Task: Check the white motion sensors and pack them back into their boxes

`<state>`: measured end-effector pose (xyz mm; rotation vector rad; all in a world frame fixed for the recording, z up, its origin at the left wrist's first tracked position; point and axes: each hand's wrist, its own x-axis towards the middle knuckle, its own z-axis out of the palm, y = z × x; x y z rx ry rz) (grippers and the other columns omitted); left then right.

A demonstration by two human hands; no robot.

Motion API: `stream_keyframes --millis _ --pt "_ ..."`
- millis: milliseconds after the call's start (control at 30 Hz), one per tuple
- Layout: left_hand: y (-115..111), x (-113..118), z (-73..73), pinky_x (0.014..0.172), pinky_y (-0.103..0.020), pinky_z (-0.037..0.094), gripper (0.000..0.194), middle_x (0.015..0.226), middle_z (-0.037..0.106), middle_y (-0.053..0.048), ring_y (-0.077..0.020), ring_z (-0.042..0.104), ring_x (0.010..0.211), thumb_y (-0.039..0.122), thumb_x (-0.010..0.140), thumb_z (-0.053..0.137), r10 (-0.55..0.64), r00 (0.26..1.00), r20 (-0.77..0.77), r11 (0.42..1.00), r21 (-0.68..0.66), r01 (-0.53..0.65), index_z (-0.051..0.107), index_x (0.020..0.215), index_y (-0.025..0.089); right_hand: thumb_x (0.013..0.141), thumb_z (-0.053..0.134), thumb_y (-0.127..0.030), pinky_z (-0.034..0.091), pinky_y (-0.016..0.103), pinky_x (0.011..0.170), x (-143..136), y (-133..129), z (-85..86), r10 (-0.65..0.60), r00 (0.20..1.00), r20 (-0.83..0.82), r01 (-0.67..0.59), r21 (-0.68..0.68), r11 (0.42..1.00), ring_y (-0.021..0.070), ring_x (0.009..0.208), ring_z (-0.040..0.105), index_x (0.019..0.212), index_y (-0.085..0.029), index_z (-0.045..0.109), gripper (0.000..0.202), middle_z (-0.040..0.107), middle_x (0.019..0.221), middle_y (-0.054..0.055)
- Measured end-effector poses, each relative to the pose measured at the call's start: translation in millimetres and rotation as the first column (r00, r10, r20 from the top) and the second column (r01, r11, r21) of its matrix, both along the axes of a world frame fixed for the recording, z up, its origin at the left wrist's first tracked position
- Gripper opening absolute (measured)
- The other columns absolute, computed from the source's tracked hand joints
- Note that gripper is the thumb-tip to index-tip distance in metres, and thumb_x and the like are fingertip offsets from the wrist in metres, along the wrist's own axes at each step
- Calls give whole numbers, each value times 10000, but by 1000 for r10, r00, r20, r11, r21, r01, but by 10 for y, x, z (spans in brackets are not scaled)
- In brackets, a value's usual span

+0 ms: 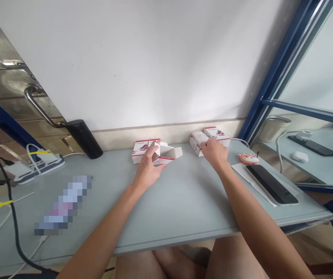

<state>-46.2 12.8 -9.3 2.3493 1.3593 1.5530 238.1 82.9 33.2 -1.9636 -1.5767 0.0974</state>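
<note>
My left hand (149,166) grips a small white and red cardboard box (168,151), thumb in front and fingers over its far side. The box lies on its side with its end flap open to the right, and its inside looks hollow. Another white and red box (139,148) sits just left of it. Further right, my right hand (215,152) is closed, with its fingertips hidden. It is over a white and red box (195,146) with a white packet (200,137) on or in it. Behind the hand stands another such box (213,131).
On the right are an orange animal-shaped item (249,158), a sheet of paper (238,169) and a phone (271,184). A black cylinder (85,138), a power strip (42,169), cables and a blurred-out object (64,205) are on the left. A white wall (160,66) closes off the back.
</note>
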Motion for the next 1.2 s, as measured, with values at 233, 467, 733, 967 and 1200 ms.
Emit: stream_keyframes --millis 233,467,733,967,1200 --pt "-29 35 83 1191 -591 510 649 1579 585 -126 -284 435 1564 78 877 789 1 988 -151 989 149 22 434 1365 315 1047 472 -346 485 353 704 -323 -330 202 385 922 48 -361 468 807 257 931 679 1184 -246 647 244 627 1216 129" --pt "35 -22 72 1193 -687 475 776 1606 554 -68 -292 484 1533 83 909 757 -19 992 -127 883 463 76 280 1409 437 985 527 -287 496 339 700 -649 -621 156 727 681 88 -659 504 558 222 906 633 1150 -267 615 187 639 1139 80" --pt "81 -15 12 1059 -601 591 905 1602 484 -143 -317 609 1411 251 803 921 11 1000 -9 840 542 -4 268 1403 433 1015 538 -501 517 382 888 -700 -603 142 767 522 -373 -618 455 641 248 1087 649 1332 -289 501 383 695 1214 68" --pt "91 -28 17 930 -478 594 839 1382 593 -99 -255 689 1212 321 710 987 108 991 79 833 536 -134 319 1218 357 1015 562 -556 440 400 1103 -728 -634 155 797 224 -561 -718 458 524 262 1364 563 1238 -297 656 354 658 1436 32" --pt "94 11 -110 829 -373 610 823 1199 645 -70 -190 736 964 353 779 927 -31 989 147 969 246 -6 279 1283 300 951 664 -574 455 398 1057 -749 -593 157 796 299 -527 -653 496 573 250 1174 639 1113 -270 718 348 724 1233 51"
